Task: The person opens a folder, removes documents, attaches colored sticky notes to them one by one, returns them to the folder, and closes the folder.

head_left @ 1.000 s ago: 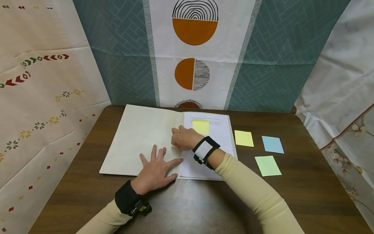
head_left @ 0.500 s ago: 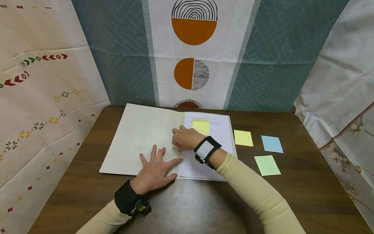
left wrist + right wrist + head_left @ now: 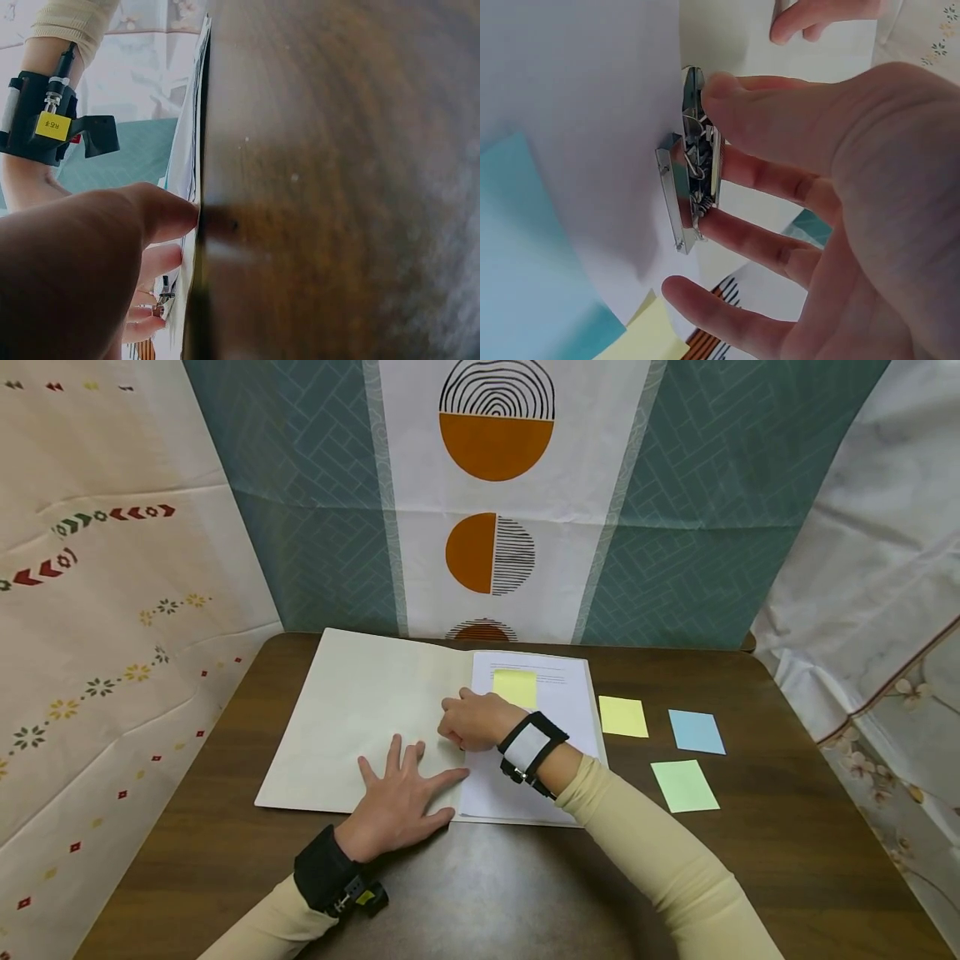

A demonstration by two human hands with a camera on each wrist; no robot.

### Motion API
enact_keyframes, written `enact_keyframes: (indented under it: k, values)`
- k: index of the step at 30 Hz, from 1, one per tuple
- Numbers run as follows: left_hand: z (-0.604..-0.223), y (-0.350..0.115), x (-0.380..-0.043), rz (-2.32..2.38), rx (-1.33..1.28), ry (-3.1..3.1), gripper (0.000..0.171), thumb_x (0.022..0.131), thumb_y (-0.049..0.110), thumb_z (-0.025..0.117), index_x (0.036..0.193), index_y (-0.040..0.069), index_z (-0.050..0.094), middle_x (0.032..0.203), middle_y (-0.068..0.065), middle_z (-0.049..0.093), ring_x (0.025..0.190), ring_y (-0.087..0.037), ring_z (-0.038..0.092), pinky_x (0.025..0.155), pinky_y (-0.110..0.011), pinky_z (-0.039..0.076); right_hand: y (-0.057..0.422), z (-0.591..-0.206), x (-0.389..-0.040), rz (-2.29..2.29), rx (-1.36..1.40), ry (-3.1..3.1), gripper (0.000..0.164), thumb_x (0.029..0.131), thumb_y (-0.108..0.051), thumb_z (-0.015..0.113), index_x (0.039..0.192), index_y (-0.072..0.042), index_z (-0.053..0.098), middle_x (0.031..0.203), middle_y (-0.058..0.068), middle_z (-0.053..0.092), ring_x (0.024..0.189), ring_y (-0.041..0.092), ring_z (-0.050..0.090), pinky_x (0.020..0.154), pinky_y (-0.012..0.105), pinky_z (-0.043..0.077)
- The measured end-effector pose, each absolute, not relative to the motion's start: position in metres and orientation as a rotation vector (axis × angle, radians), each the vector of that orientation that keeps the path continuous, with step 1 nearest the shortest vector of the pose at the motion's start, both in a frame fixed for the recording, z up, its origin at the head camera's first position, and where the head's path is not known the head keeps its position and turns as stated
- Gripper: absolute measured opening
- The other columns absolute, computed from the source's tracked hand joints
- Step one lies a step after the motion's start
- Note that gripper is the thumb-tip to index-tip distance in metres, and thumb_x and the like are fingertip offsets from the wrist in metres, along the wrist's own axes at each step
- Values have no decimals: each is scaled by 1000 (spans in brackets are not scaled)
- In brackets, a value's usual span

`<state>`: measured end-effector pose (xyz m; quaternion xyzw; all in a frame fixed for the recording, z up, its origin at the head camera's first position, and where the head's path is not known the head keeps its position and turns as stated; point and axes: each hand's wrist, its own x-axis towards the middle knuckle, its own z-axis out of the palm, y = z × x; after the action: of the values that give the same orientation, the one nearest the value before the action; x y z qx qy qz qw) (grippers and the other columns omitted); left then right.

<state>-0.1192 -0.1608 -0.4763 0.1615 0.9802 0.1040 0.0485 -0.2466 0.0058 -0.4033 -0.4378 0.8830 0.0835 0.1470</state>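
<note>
An open off-white folder (image 3: 360,718) lies on the table, with white printed sheets (image 3: 566,693) on its right side. My left hand (image 3: 396,810) rests on the lower part of the folder with fingers spread, its thumb at the front edge. Over the fold, my right hand (image 3: 476,718) pinches a metal lever clip (image 3: 697,150) between thumb and fingers; the hand hides this clip in the head view. A yellow sticky note (image 3: 516,687) sits on the top sheet. Beside the clip in the right wrist view, a blue sticky note (image 3: 540,232) shows on the paper.
Right of the folder, a yellow note (image 3: 623,717), a blue note (image 3: 697,732) and a green note (image 3: 685,786) lie on the brown table (image 3: 795,827). Patterned cloths (image 3: 675,568) hang behind the table and at both sides.
</note>
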Motion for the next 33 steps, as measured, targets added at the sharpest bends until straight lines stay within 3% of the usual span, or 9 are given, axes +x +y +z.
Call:
enact_keyframes:
  k: [7,12,19,25,29,33]
  values:
    - [-477,-160,-118,290,495,3005,52,102,51,73,154,47,66,166,-32,51,162,-68,34,103,-103,29,8,-397,-252,209,-1259,2502,6,108,-15,74,105,-20,76,117,1,72,104,20,58,81,33,54]
    - [-477,-160,-117,282,490,3003,52,102,50,72,153,46,66,166,-31,51,163,-67,34,104,-103,29,11,-388,-258,91,-1226,2501,9,109,-11,71,113,-19,74,113,1,78,99,18,66,88,36,58]
    - [-477,-158,-118,264,494,3004,52,102,53,72,154,47,66,167,-30,50,164,-65,32,105,-103,28,18,-380,-263,-13,-1210,2553,16,108,-13,73,122,-18,75,124,3,83,100,22,73,93,41,61]
    - [-478,-157,-119,266,499,3003,52,102,52,72,153,46,67,167,-30,50,164,-65,32,106,-103,27,28,-380,-269,3,-1287,2736,6,105,-17,75,110,-19,79,102,0,83,87,19,71,77,34,59]
    - [-477,-157,-119,262,495,2996,52,103,51,72,154,45,66,168,-31,50,164,-66,32,106,-103,27,35,-383,-271,-11,-1378,2843,8,103,-14,75,104,-20,79,87,-1,79,73,14,63,62,25,44]
    - [-476,-157,-119,263,484,2994,52,103,51,72,155,44,66,168,-31,50,164,-67,31,107,-104,26,36,-384,-271,-46,-1421,2906,12,103,-9,74,99,-20,78,78,-1,75,64,12,54,58,21,32]
